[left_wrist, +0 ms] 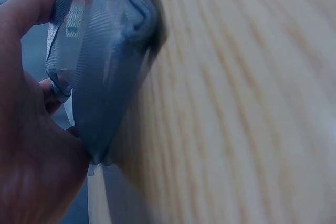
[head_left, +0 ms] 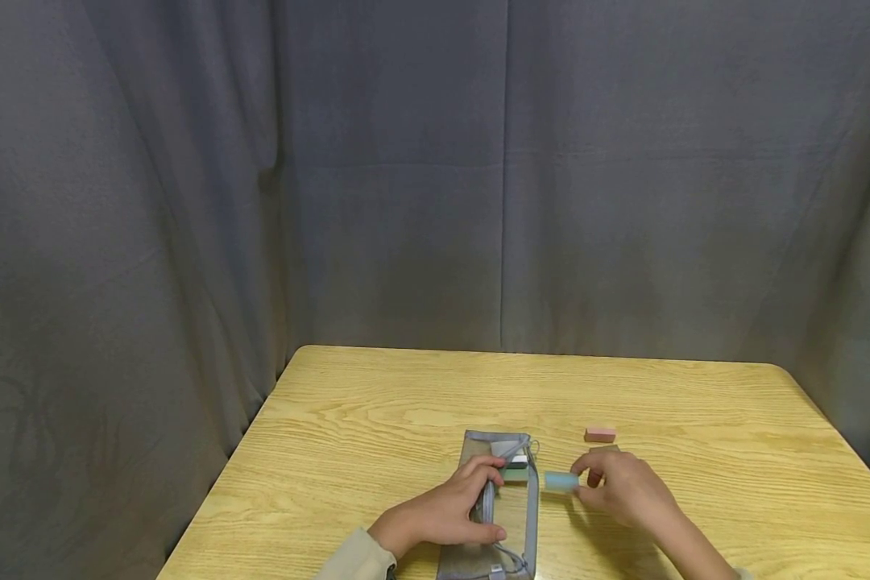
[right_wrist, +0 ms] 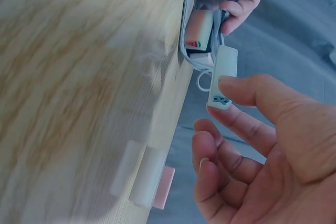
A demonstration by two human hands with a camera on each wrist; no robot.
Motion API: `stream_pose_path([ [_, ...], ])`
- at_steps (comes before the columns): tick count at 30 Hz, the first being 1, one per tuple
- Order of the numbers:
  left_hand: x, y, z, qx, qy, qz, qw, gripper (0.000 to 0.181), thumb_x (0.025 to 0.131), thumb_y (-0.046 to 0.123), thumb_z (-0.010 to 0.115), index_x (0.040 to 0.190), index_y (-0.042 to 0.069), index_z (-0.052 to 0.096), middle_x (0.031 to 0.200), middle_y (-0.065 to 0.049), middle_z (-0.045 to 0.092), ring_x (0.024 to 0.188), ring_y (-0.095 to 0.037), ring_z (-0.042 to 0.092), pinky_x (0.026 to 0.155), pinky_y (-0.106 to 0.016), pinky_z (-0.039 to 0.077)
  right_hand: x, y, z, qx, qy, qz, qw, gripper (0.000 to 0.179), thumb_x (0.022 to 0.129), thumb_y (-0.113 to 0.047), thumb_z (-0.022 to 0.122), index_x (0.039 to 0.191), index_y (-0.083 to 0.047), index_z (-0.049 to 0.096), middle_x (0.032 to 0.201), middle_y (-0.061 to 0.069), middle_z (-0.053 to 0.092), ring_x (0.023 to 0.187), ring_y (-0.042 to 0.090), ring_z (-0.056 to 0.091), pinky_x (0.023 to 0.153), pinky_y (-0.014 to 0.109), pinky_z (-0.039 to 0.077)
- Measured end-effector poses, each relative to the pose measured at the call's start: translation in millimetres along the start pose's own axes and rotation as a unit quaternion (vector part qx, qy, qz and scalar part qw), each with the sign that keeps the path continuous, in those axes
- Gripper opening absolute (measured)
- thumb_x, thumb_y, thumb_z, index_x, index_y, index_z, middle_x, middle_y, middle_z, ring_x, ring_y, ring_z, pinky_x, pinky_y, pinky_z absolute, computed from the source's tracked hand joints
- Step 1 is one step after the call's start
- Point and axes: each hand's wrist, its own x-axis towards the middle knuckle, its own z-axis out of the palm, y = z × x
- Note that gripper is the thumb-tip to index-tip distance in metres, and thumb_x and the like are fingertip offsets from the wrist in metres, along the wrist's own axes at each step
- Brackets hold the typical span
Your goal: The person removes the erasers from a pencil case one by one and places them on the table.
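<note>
My right hand (head_left: 627,487) pinches a pale blue-green eraser (head_left: 560,482) between thumb and fingers, just right of a grey mesh pencil case (head_left: 511,515). A small dark print shows at the held end of the eraser (right_wrist: 224,64) in the right wrist view. With fingers and thumb over its zipped edge, my left hand (head_left: 453,499) grips the case, whose mouth gapes toward the right. Inside the case lie a green piece (head_left: 516,475), a white-and-dark one, and a pink-to-white block (right_wrist: 199,27) with a small print.
On the wooden table (head_left: 377,395), a pink eraser (head_left: 600,435) stands beyond my right hand. Another block (head_left: 606,449) is partly hidden behind that hand. A whitish block (right_wrist: 147,177) sits beside the pink one in the right wrist view. Grey curtains (head_left: 406,201) hang behind the table.
</note>
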Motion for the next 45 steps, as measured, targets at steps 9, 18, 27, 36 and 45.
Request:
stream_pose_path([
  [9, 0.1, -0.8, 1.4, 0.004, 0.005, 0.002, 1.0, 0.052, 0.096, 0.045, 0.064, 0.132, 0.017, 0.04, 0.162, 0.007, 0.017, 0.151, -0.022, 0.019, 0.117, -0.039, 0.032, -7.1, 12, -7, -0.008, 0.004, 0.004, 1.0, 0.015, 0.083, -0.02, 0.082, 0.095, -0.02, 0.075, 0.078, -0.008, 0.063, 0.065, 0.011, 0.049, 0.054, 0.027, 0.04],
  [18, -1.0, 0.7, 0.6, 0.005, 0.006, 0.003, 1.0, 0.052, 0.096, 0.045, 0.064, 0.133, 0.016, 0.04, 0.162, 0.005, 0.018, 0.151, -0.022, 0.019, 0.116, -0.039, 0.033, -13.7, 25, -12, 0.003, -0.008, 0.013, 0.9999, 0.017, 0.085, -0.02, 0.08, 0.101, -0.016, 0.076, 0.081, -0.005, 0.064, 0.067, 0.012, 0.051, 0.055, 0.026, 0.042],
  [27, -1.0, 1.3, 0.4, 0.008, 0.006, 0.006, 0.9999, 0.053, 0.097, 0.044, 0.064, 0.133, 0.014, 0.04, 0.162, 0.004, 0.017, 0.151, -0.023, 0.019, 0.117, -0.039, 0.033, -16.8, 33, -16, 0.011, -0.029, 0.047, 0.9984, 0.02, 0.086, -0.019, 0.079, 0.105, -0.015, 0.075, 0.083, -0.003, 0.064, 0.07, 0.015, 0.051, 0.056, 0.028, 0.043],
  [36, -0.2, 2.8, -1.0, 0.007, 0.006, 0.007, 0.9999, 0.053, 0.097, 0.043, 0.065, 0.133, 0.013, 0.04, 0.162, 0.003, 0.018, 0.151, -0.023, 0.02, 0.117, -0.04, 0.032, -19.2, 38, -18, 0.019, -0.035, 0.059, 0.9974, 0.025, 0.086, -0.021, 0.079, 0.109, -0.013, 0.076, 0.085, -0.001, 0.065, 0.069, 0.016, 0.051, 0.055, 0.027, 0.043],
  [45, -0.7, 2.6, -0.8, 0.007, 0.006, 0.009, 0.9999, 0.053, 0.097, 0.044, 0.064, 0.134, 0.014, 0.04, 0.162, 0.003, 0.018, 0.151, -0.023, 0.02, 0.116, -0.039, 0.033, -20.9, 42, -17, 0.014, -0.035, 0.062, 0.9974, 0.023, 0.087, -0.021, 0.078, 0.107, -0.013, 0.076, 0.084, -0.003, 0.066, 0.07, 0.015, 0.05, 0.056, 0.027, 0.042],
])
